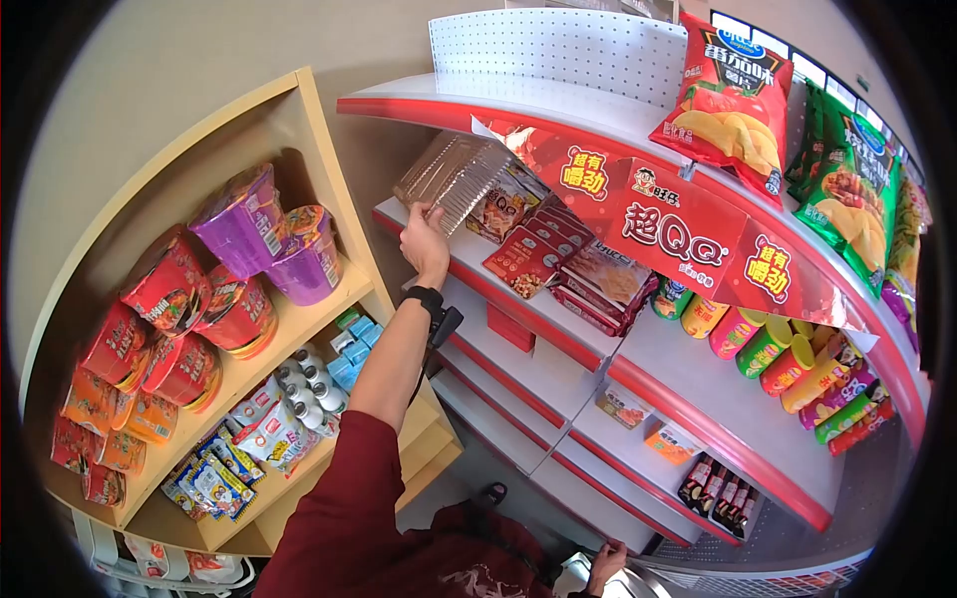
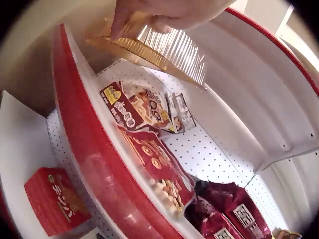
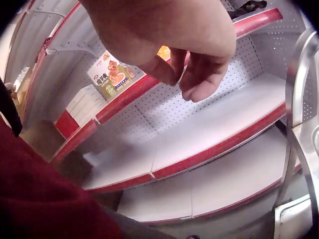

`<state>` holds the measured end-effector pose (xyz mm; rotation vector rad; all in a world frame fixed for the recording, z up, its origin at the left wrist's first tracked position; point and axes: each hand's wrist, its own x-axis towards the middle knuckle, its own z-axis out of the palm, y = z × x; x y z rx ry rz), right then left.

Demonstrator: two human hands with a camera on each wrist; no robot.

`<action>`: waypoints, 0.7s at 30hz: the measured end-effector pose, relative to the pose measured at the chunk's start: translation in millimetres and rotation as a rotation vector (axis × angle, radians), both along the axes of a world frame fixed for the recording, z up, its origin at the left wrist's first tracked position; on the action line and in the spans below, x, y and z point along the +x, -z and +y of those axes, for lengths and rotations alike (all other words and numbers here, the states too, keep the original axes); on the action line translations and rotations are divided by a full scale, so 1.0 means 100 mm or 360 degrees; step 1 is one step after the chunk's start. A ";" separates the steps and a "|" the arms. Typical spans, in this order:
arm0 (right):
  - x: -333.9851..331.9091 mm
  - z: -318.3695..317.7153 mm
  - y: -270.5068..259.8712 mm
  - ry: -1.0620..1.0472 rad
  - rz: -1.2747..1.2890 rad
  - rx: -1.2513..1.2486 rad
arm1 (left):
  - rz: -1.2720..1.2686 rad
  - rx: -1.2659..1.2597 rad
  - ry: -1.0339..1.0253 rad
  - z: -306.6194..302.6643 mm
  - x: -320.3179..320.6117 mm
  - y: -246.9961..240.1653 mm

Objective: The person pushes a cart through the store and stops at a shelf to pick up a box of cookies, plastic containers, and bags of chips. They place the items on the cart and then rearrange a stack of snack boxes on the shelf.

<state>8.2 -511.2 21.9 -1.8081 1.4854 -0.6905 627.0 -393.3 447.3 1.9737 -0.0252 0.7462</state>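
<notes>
My left hand pinches the near edge of a clear, ribbed plastic tray, its thumb and fingers on the rim. The tray is tilted at the left end of the upper shelf, under the red banner. Just right of it on that shelf stand brown snack packs, with a red snack pack nearer the edge. Low at my side, the right hand hangs with loosely curled fingers and holds nothing.
A wooden shelf at left holds red and purple noodle cups, bottles and bags. Large chip bags stand on top at right, above coloured canisters. A metal frame is beside the right hand.
</notes>
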 end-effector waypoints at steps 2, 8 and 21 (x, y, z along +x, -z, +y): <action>0.03 -0.01 -0.10 -0.0034 0.0054 -0.0018 | -0.0070 -0.0020 0.0090 0.01 -0.14 0.03; 0.34 -0.20 -0.58 -0.0298 -0.0187 0.0046 | -0.0464 -0.0133 0.0496 0.19 -0.55 0.42; 1.59 -0.10 -2.71 -0.1289 -0.1654 0.0762 | -0.0846 0.0360 0.1032 1.06 -2.21 1.13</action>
